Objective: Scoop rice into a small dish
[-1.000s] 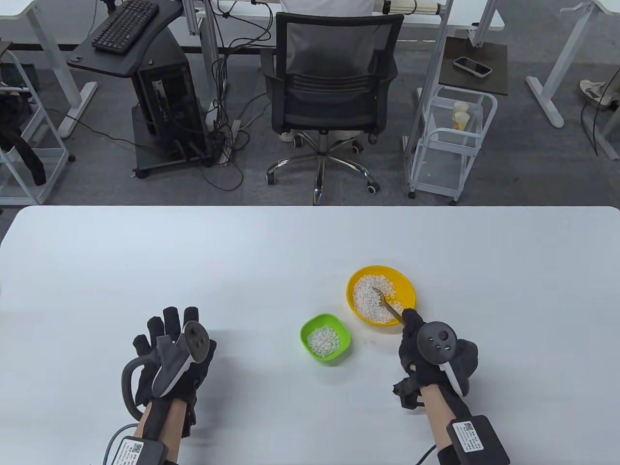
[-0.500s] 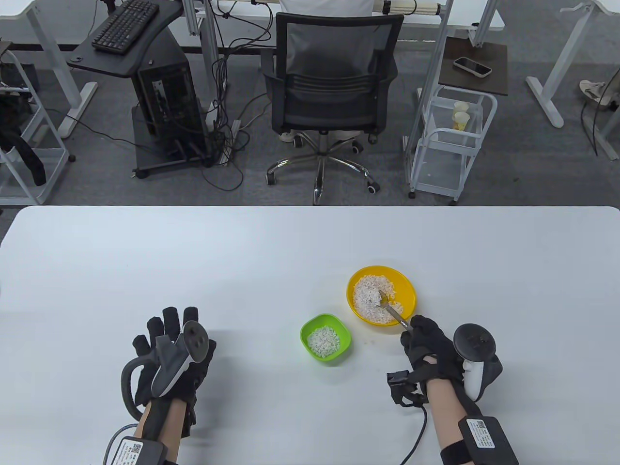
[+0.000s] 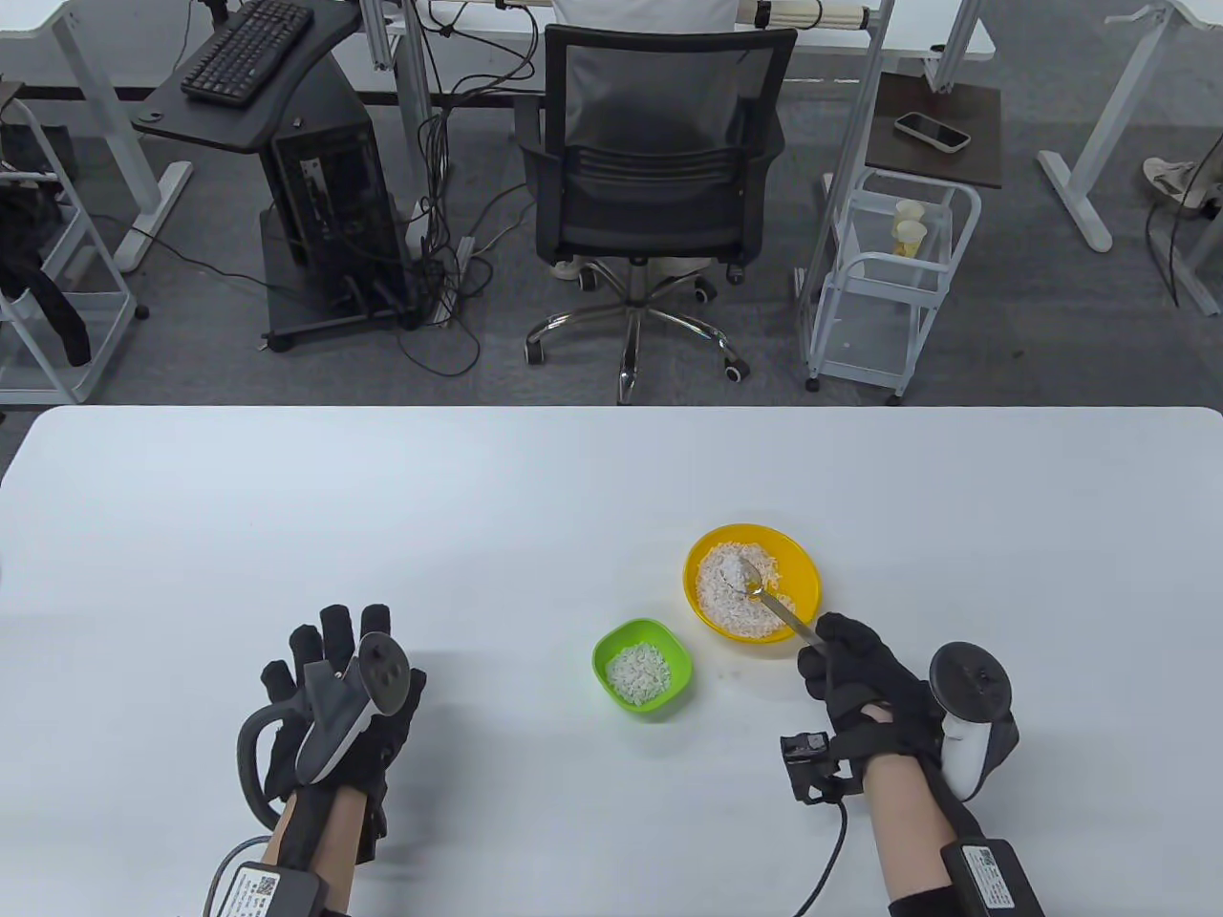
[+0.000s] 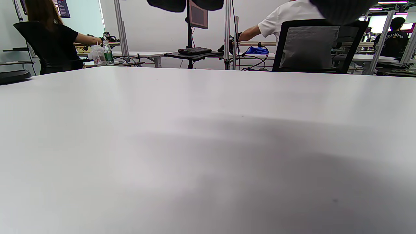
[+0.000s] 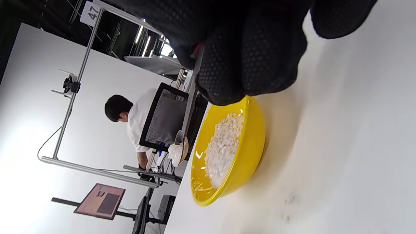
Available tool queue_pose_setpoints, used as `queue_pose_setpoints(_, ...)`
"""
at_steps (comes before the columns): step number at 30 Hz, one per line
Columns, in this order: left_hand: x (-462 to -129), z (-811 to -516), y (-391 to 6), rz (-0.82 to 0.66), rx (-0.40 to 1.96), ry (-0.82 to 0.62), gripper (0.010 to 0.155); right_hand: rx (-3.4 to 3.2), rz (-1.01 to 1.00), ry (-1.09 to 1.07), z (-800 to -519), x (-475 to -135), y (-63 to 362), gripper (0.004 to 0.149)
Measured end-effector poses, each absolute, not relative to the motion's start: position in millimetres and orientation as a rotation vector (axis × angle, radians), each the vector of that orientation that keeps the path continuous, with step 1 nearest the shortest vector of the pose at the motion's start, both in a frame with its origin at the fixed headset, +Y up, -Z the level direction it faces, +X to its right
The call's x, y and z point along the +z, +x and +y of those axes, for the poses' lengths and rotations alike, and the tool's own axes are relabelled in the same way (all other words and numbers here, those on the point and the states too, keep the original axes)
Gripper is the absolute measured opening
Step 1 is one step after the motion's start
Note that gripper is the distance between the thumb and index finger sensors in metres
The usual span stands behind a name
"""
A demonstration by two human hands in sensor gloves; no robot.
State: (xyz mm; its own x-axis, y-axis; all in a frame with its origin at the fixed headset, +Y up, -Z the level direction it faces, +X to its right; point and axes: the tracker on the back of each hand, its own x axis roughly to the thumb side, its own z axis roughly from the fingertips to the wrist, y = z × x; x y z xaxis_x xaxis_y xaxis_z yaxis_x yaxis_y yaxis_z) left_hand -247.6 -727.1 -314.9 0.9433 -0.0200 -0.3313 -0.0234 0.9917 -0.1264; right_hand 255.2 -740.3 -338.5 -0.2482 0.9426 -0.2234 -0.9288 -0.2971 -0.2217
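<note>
Spoon (image 3: 776,608) slants from right hand (image 3: 865,683) up-left over yellow bowl (image 3: 807,564).

An office-like lab: white desks (image 3: 965,38), a mesh office chair (image 3: 654,181), a computer tower (image 3: 330,191) with keyboard (image 3: 246,50), aluminium camera frames (image 5: 78,81).

My left hand (image 3: 330,707) lies in the lower left of the table view, palm down, fingers extended toward the top of the frame, tracker on its back. My right hand (image 3: 865,683) sits in the lower right, rolled so its tracker faces right. Its fingers (image 5: 247,55) are curled in a closed grip around a spoon handle (image 3: 798,626) that points up-left.
</note>
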Motion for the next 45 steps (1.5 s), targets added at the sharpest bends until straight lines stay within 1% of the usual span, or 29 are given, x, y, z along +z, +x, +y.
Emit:
queue_pose_setpoints(12, -315, -727, -248, 0.342, -0.002, -0.133, 0.075, 1.913, 0.197, -0.225, -748, -339, 225, 0.042)
queue_pose_setpoints(18, -315, -727, -248, 0.341, -0.006, -0.134, 0.075, 1.958, 0.268, -0.214, -753, -341, 223, 0.042)
queue_pose_setpoints(23, -315, -727, -248, 0.339, 0.003, -0.132, 0.075, 2.032, 0.273, -0.192, -753, -341, 217, 0.042)
queue_pose_setpoints(32, -315, -727, -248, 0.338, -0.002, -0.129, 0.075, 2.163, 0.219, -0.154, -749, -339, 207, 0.042)
queue_pose_setpoints(40, -315, -727, -247, 0.336, -0.007, -0.130, 0.075, 2.467, 0.023, 0.011, -736, -333, 189, 0.042)
queue_pose_setpoints(45, -315, -726, -247, 0.335, 0.001, -0.125, 0.075, 2.528, -0.076, 0.055, -732, -329, 184, 0.042)
